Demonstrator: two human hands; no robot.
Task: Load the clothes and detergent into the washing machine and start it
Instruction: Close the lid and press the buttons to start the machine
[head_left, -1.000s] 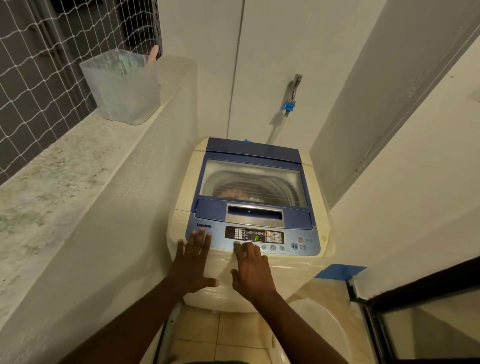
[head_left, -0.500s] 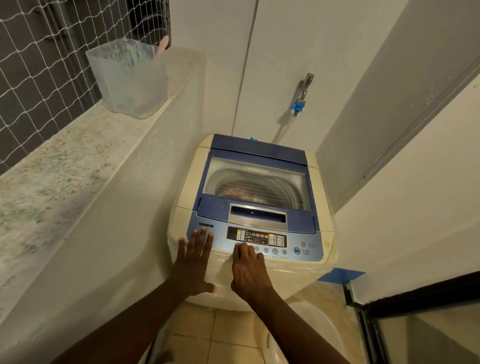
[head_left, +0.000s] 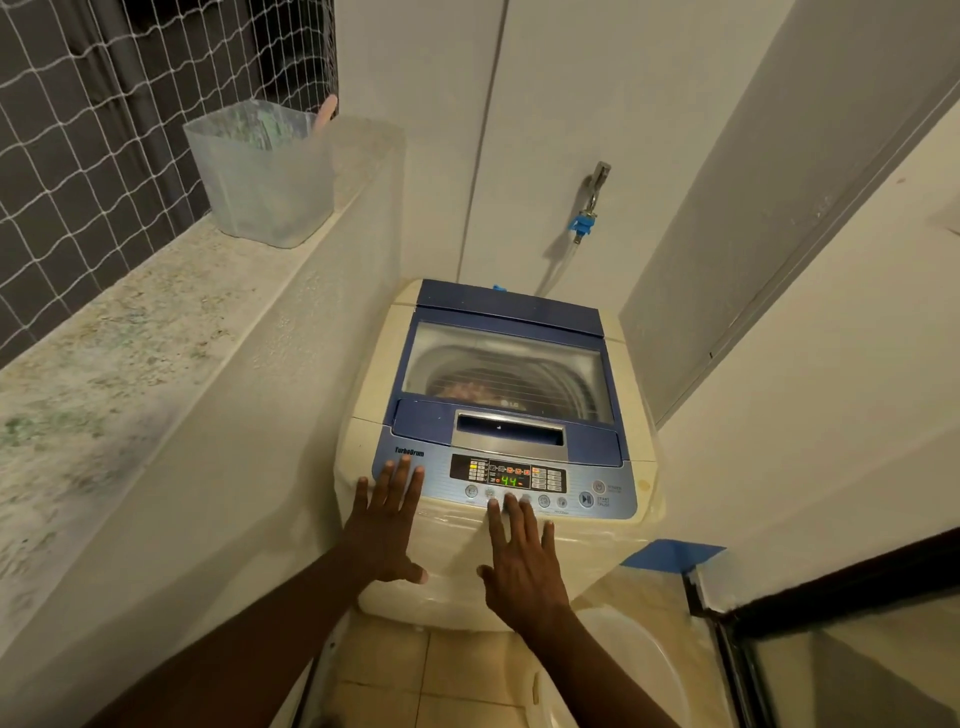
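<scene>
A cream top-loading washing machine (head_left: 639, 421) with a blue lid stands in the corner, lid down. Through the lid's window (head_left: 506, 371) I see the drum and some reddish clothes (head_left: 465, 389). The control panel (head_left: 506, 475) shows a green "44". My left hand (head_left: 387, 525) lies flat, fingers straight, on the machine's front left edge. My right hand (head_left: 519, 556) is spread flat with its fingertips on the row of round buttons below the display. The start/pause button (head_left: 586, 500) sits to the right of my right hand, untouched.
A stone ledge (head_left: 130, 353) runs along the left under white netting, with a translucent plastic container (head_left: 262, 171) on it. A tap with a blue hose fitting (head_left: 584, 221) is on the back wall. A white round object (head_left: 623, 675) stands on the tiled floor.
The display has changed from an earlier reading to "44". My right hand's fingers have spread and straightened over the buttons. My left hand has stayed put.
</scene>
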